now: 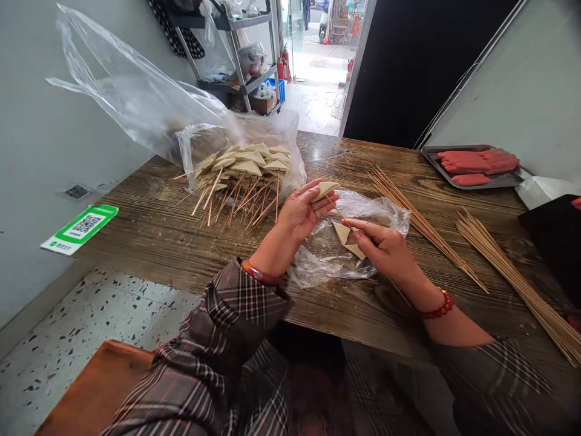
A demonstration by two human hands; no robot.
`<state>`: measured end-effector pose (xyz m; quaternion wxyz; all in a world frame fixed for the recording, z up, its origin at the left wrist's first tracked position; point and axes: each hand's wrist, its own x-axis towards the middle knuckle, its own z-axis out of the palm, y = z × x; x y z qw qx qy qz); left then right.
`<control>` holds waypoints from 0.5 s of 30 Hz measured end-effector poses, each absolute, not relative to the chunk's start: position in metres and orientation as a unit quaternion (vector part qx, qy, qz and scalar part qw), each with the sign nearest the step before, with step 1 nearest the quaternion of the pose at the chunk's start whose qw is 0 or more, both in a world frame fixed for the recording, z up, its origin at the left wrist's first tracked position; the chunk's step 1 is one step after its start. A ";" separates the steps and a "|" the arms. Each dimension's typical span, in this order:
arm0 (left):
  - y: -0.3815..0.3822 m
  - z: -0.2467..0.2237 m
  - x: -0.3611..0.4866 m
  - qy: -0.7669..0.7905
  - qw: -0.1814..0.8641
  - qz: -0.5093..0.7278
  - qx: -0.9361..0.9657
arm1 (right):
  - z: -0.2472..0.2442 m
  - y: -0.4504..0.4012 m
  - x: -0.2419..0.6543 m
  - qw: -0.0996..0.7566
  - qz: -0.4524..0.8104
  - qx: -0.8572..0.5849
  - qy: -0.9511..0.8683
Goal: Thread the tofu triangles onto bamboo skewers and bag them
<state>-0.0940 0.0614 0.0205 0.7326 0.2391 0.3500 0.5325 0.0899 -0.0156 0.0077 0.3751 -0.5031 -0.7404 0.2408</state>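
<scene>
My left hand (303,212) grips a pale tofu triangle (327,189) between thumb and fingers, palm turned up. Pinched in my right hand (384,245) is a thin bamboo skewer (338,211), its far end meeting the triangle's lower edge; how deep it goes I cannot tell. Below my hands, loose tofu triangles (341,233) lie on a crumpled clear plastic bag (313,266). To the left, a pile of skewered tofu triangles (247,162) rests at the mouth of a large clear bag (149,100), sticks pointing toward me.
Two bundles of bamboo skewers, one darker (417,227) and one paler (517,278), lie on the wooden table (181,260) at right. A dark tray (503,180) with pink packets stands at the back right. A green QR-code card (82,229) sits by the left edge.
</scene>
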 end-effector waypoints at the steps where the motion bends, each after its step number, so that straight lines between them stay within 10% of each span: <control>1: 0.062 0.020 -0.094 0.349 0.734 0.531 0.239 | 0.006 -0.015 0.090 0.379 0.238 -0.499 -0.742; 15: 0.060 0.021 -0.094 0.341 0.730 0.540 0.245 | 0.003 -0.015 0.089 0.399 0.246 -0.488 -0.737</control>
